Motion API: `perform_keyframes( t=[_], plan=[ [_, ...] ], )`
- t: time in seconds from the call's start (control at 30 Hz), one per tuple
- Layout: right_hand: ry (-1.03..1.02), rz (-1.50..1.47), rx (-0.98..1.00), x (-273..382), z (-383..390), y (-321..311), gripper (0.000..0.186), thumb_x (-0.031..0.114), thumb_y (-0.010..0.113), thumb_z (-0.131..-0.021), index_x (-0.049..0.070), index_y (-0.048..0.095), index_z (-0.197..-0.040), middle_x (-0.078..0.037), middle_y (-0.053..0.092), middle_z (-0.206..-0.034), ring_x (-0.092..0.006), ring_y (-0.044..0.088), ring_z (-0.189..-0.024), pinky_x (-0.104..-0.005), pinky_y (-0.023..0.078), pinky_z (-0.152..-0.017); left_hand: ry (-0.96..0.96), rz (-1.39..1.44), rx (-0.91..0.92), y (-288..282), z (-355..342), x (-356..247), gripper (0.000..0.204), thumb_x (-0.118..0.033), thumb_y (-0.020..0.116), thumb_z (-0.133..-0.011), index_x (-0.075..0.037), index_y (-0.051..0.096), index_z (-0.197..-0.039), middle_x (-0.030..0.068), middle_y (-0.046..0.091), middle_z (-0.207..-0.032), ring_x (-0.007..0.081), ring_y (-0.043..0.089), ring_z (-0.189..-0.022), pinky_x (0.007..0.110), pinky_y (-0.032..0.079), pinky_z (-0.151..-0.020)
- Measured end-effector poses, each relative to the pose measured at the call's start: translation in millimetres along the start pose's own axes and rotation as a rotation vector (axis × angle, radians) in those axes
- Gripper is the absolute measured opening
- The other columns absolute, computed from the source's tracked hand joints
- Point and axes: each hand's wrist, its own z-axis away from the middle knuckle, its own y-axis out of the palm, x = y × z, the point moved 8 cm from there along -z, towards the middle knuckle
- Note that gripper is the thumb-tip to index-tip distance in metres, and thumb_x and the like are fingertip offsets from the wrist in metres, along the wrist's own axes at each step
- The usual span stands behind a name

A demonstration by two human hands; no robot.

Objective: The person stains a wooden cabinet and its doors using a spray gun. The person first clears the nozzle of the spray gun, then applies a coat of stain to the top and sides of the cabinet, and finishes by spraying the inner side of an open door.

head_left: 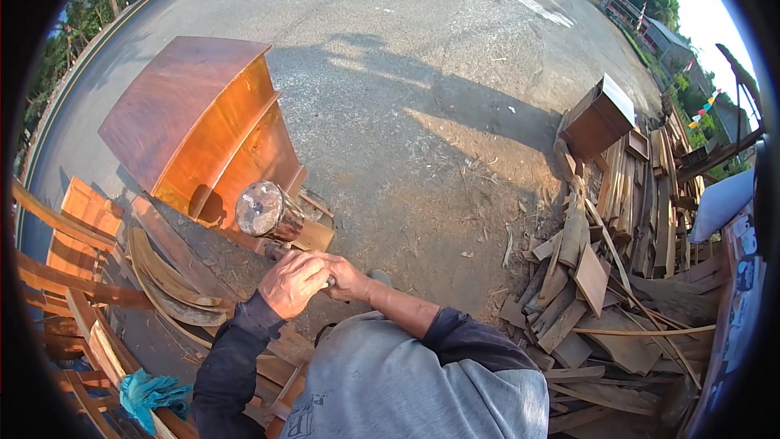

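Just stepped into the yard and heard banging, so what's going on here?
A person stands outdoors gripping a heavy hammer with both hands: left hand over the handle, right hand just behind it. Its round metal head is raised in front of a curved reddish wooden cabinet piece that rests on broken boards. A pile of scrap wood lies to the right, and a teal cloth sits lower left.

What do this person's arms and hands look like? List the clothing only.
Both hands, the left hand and the right hand, are bare, with no gloves. Long dark navy sleeves cover both forearms to the wrists. Over the body is a grey garment with a small dark print near its lower left.
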Motion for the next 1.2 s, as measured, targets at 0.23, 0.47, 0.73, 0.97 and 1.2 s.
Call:
perform_keyframes(
  t=[0.23, 0.47, 0.73, 0.97, 1.2],
  plan=[
    [0.112, -0.031, -0.036, -49.1, -0.4, -20.8, 0.061, 0.019, 0.068, -0.091, 0.002, 0.049, -0.146, -0.024, 0.056, -0.144, -0.0398, 0.061, -0.125, -0.0439, 0.05, -0.104, -0.009, -0.161, 0.015, 2.8, -26.5, -0.6, 0.043, -0.017, 0.077, -0.081, -0.01, 0.068, -0.122, 0.0095, 0.061, -0.118, 0.0293, 0.058, -0.115, 0.047, 0.048, -0.1],
    [0.3, 0.115, -0.425, -114.3, -28.9, -133.0, 0.061, 0.003, 0.078, -0.083, 0.001, 0.057, -0.141, -0.021, 0.07, -0.121, -0.0328, 0.071, -0.109, -0.0395, 0.055, -0.094, -0.701, 0.121, -0.295, 47.5, 60.1, 34.2, 0.05, -0.011, 0.076, -0.082, -0.005, 0.063, -0.13, 0.0161, 0.06, -0.125, 0.036, 0.06, -0.115, 0.044, 0.051, -0.099],
    [0.146, 0.005, -0.5, -167.0, -108.2, -171.0, 0.052, 0.004, 0.078, -0.085, -0.003, 0.061, -0.134, -0.018, 0.074, -0.106, -0.0284, 0.073, -0.098, -0.0373, 0.056, -0.088, -1.816, 0.275, -0.259, 244.5, 371.6, -35.0, 0.057, -0.01, 0.075, -0.087, -0.004, 0.053, -0.14, 0.0149, 0.062, -0.112, 0.0248, 0.067, -0.087, 0.036, 0.056, -0.079],
    [0.242, 0.033, -0.45, -254.2, -121.3, -164.4, 0.043, 0.011, 0.078, -0.086, -0.003, 0.066, -0.125, -0.022, 0.073, -0.112, -0.0324, 0.074, -0.1, -0.0394, 0.056, -0.089, -2.144, 0.181, -0.102, 266.5, 415.8, -121.6, 0.064, -0.017, 0.08, -0.082, -0.006, 0.054, -0.14, 0.0153, 0.065, -0.11, 0.0254, 0.069, -0.087, 0.039, 0.056, -0.08],
    [0.457, -0.04, -0.384, -328.4, -90.3, -133.3, 0.038, 0.01, 0.077, -0.088, 0.0, 0.067, -0.123, -0.018, 0.074, -0.102, -0.0273, 0.074, -0.091, -0.0373, 0.056, -0.082, -2.132, 0.311, -0.245, 266.5, 343.2, -111.1, 0.065, -0.016, 0.077, -0.083, -0.007, 0.053, -0.143, 0.0144, 0.063, -0.113, 0.024, 0.068, -0.082, 0.039, 0.056, -0.077]
  ],
)
